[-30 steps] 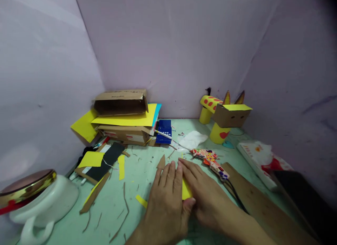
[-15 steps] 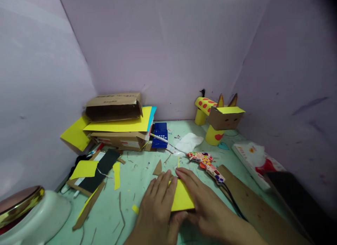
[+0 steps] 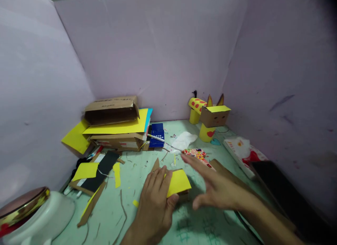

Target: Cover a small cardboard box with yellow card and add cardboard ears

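Head view: a small yellow-topped box [image 3: 179, 182] is sitting on the counter [image 3: 196, 224], between the two hands. The left hand [image 3: 157, 198] is clasping its left side, thumb at the near edge; the right hand [image 3: 216, 188] is hovering clear to the right, thumb and fingers spread. Beyond, a patterned glue gun [image 3: 194, 153] is lying partly hidden, and an animal figure [image 3: 215, 118] is standing near the back wall [image 3: 158, 59].

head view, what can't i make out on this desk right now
In the head view:
Left side of the small yellow-topped box: hidden by the left hand.
Handle end of the patterned glue gun: hidden behind the right hand.
Base of the white pot: cut off by the bottom edge.
Lettering on the blue packet: too small to read.
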